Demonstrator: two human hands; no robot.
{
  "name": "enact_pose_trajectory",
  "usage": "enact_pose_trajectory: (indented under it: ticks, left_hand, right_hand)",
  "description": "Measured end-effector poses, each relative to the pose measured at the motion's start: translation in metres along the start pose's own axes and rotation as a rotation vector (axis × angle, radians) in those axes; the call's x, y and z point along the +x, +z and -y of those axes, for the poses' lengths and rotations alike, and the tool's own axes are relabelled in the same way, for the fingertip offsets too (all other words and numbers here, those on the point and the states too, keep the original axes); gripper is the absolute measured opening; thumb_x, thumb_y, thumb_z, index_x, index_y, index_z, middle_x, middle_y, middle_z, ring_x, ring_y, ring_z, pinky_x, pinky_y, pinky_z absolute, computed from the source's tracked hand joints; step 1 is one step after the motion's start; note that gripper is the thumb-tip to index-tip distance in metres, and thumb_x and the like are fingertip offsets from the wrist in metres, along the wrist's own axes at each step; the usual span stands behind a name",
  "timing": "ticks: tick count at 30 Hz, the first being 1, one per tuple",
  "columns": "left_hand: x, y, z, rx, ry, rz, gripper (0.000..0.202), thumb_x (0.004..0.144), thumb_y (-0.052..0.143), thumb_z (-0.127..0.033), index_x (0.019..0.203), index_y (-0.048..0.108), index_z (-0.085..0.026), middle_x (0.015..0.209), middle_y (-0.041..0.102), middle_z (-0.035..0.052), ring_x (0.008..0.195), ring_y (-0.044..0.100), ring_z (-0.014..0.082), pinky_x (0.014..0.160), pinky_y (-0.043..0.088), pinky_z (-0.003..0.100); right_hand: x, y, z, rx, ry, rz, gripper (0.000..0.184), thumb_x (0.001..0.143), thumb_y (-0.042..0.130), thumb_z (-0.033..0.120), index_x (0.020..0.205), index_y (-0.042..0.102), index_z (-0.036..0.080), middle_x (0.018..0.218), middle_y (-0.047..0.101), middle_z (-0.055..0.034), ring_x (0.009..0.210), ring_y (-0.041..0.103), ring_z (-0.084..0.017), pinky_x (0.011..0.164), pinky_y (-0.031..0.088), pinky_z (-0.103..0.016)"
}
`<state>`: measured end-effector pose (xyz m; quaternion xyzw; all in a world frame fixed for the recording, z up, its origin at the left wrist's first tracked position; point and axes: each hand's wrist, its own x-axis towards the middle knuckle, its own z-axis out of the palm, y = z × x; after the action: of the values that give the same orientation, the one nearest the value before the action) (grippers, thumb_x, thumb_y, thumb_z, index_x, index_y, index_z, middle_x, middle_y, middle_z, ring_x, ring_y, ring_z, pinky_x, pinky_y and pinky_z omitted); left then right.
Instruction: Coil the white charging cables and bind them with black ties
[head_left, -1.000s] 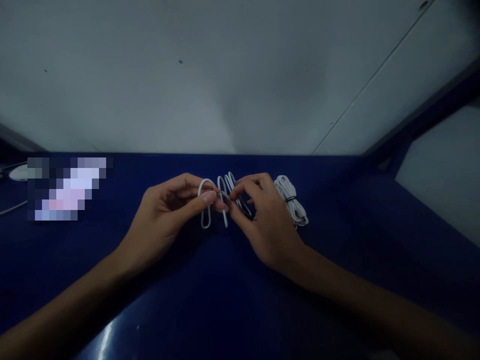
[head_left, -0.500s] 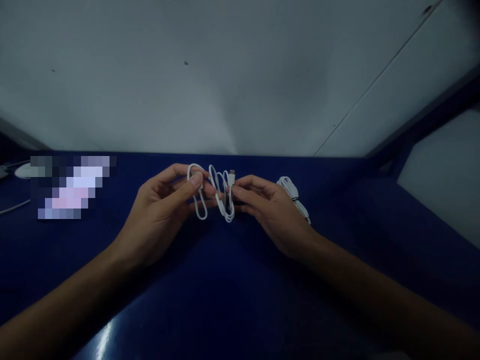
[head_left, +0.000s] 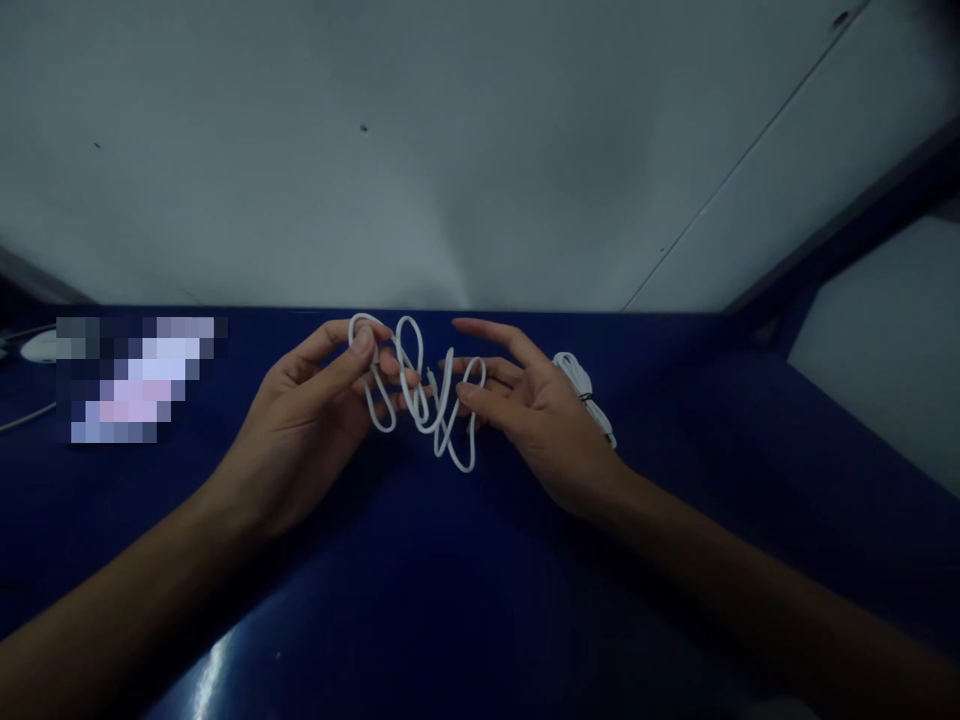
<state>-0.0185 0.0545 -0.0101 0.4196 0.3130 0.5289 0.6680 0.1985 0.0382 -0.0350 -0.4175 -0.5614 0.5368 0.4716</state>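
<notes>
A thin white charging cable (head_left: 410, 378) hangs in loose loops between my hands, above the blue tabletop. My left hand (head_left: 311, 420) pinches its left loops between thumb and fingers. At the other side my right hand (head_left: 536, 415) has its thumb and middle fingers closed on the right-hand loop, while the index finger stretches out away from the cable. One end of the cable dangles near the middle of the loops; its plug is too small to make out. Behind my right hand lies a second white cable (head_left: 574, 375), bundled with a black tie.
A blurred-out bright object (head_left: 142, 380) lies on the blue table (head_left: 420, 600) at the left. Beside it are a white rounded item (head_left: 39, 346) and a thin white cord (head_left: 28, 417). A pale panel (head_left: 375, 200) rises at the table's back edge.
The cable's loops have spread wider apart, with a longer loop now hanging by my right hand. The plug that stood up at my right fingertips has left them. My right index finger has straightened.
</notes>
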Motion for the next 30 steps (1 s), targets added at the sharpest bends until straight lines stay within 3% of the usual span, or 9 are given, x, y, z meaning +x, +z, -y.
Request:
enact_pose_trajectory:
  ticks: [3, 6, 9, 12, 18, 21, 26, 30]
  left_hand:
    - [0.0, 0.0, -0.001, -0.021, -0.012, -0.01, 0.007, 0.105, 0.075, -0.021, 0.1, 0.08, -0.019, 0.087, 0.07, -0.0008, 0.083, 0.073, 0.0132, 0.079, 0.064, 0.023]
    - [0.0, -0.001, -0.003, -0.034, -0.032, -0.013, 0.005, 0.104, 0.077, -0.021, 0.1, 0.08, -0.019, 0.086, 0.071, -0.0014, 0.081, 0.071, 0.0124, 0.078, 0.063, 0.022]
    - [0.0, -0.002, -0.004, -0.045, -0.04, -0.009, 0.004, 0.104, 0.077, -0.02, 0.1, 0.079, -0.019, 0.087, 0.071, -0.0019, 0.082, 0.069, 0.0118, 0.08, 0.062, 0.021]
    - [0.0, -0.001, -0.005, -0.054, -0.03, -0.022, 0.007, 0.104, 0.076, -0.019, 0.098, 0.079, -0.02, 0.088, 0.07, -0.002, 0.082, 0.069, 0.0116, 0.08, 0.061, 0.02]
    - [0.0, 0.004, -0.007, -0.038, -0.028, -0.086, 0.005, 0.099, 0.083, -0.022, 0.094, 0.082, -0.022, 0.084, 0.07, -0.0007, 0.081, 0.066, 0.0134, 0.076, 0.059, 0.022]
    - [0.001, 0.004, -0.006, -0.05, -0.03, -0.084, 0.005, 0.099, 0.083, -0.021, 0.094, 0.081, -0.022, 0.084, 0.07, -0.0018, 0.081, 0.066, 0.0123, 0.076, 0.059, 0.022]
    - [0.003, 0.002, -0.004, -0.061, -0.015, -0.053, 0.004, 0.1, 0.081, -0.021, 0.097, 0.08, -0.02, 0.085, 0.071, -0.0029, 0.08, 0.068, 0.0111, 0.076, 0.059, 0.021]
    - [0.002, 0.001, -0.005, -0.05, 0.003, -0.049, 0.004, 0.1, 0.082, -0.021, 0.097, 0.08, -0.019, 0.085, 0.07, -0.0026, 0.08, 0.068, 0.0116, 0.075, 0.059, 0.021]
  right_hand:
    - [-0.001, 0.001, 0.001, -0.098, -0.059, -0.02, 0.057, 0.107, 0.066, 0.022, 0.161, 0.052, 0.032, 0.144, 0.073, -0.0094, 0.093, 0.078, -0.021, 0.094, 0.068, -0.049]
    - [-0.003, 0.001, 0.003, -0.141, -0.069, -0.03, 0.054, 0.109, 0.06, 0.022, 0.162, 0.051, 0.03, 0.144, 0.074, -0.009, 0.071, 0.073, -0.016, 0.073, 0.067, -0.041]
    - [-0.004, 0.002, 0.005, -0.164, -0.077, -0.046, 0.05, 0.112, 0.054, 0.024, 0.162, 0.052, 0.028, 0.139, 0.078, -0.0078, 0.05, 0.059, -0.01, 0.053, 0.057, -0.035]
    - [-0.005, 0.002, 0.007, -0.182, -0.061, -0.083, 0.046, 0.114, 0.055, 0.032, 0.16, 0.054, 0.027, 0.13, 0.081, -0.0078, 0.044, 0.052, -0.008, 0.046, 0.047, -0.031]
    - [-0.006, 0.0, 0.007, -0.235, 0.036, -0.125, 0.039, 0.113, 0.057, 0.057, 0.13, 0.069, 0.024, 0.094, 0.083, -0.0058, 0.042, 0.044, -0.009, 0.039, 0.03, -0.028]
    - [-0.007, 0.0, 0.009, -0.279, 0.057, -0.096, 0.046, 0.114, 0.05, 0.062, 0.111, 0.072, 0.022, 0.09, 0.082, -0.006, 0.043, 0.046, -0.01, 0.04, 0.031, -0.029]
    - [-0.01, 0.001, 0.015, -0.335, 0.075, -0.034, 0.052, 0.117, 0.045, 0.056, 0.088, 0.072, 0.021, 0.067, 0.077, -0.0046, 0.05, 0.056, -0.015, 0.051, 0.039, -0.033]
    - [-0.009, 0.0, 0.018, -0.393, 0.132, 0.096, 0.044, 0.116, 0.047, 0.042, 0.088, 0.074, 0.021, 0.059, 0.072, -0.0022, 0.052, 0.058, -0.017, 0.054, 0.041, -0.032]
